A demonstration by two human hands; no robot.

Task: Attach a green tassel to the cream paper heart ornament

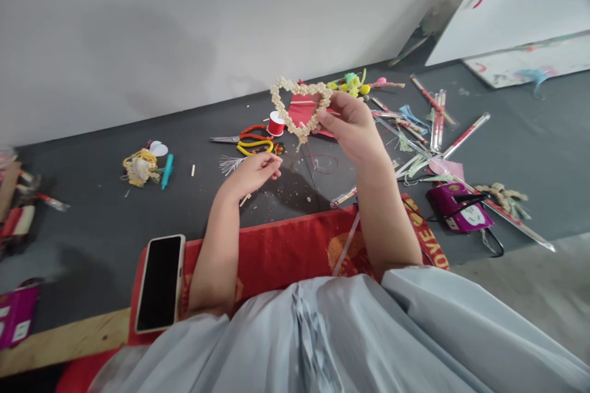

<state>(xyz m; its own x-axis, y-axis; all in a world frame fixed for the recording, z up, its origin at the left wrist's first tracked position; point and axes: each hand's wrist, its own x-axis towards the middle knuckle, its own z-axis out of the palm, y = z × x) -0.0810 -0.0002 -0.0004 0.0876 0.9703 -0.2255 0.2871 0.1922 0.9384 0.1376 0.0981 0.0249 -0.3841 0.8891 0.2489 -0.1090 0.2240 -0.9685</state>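
Observation:
My right hand (pixel 351 121) is raised over the dark floor mat (pixel 92 209) and pinches the right side of a heart-shaped frame (pixel 300 105) covered in small cream beads or kernels. A thin thread hangs from the bottom tip of the heart. My left hand (pixel 256 172) hovers lower and to the left, fingers pinched together on something too small to make out. A red thread spool (pixel 276 123) stands just behind the heart.
Red-handled scissors (pixel 242 135) and yellow-handled ones (pixel 255 147) lie by the spool. A phone (pixel 160 282) rests on a red cloth (pixel 281 255) near my lap. Wrapped sticks and tassels (pixel 437 116) scatter to the right, with a purple device (pixel 458 209) and yellow yarn bundle (pixel 139 167).

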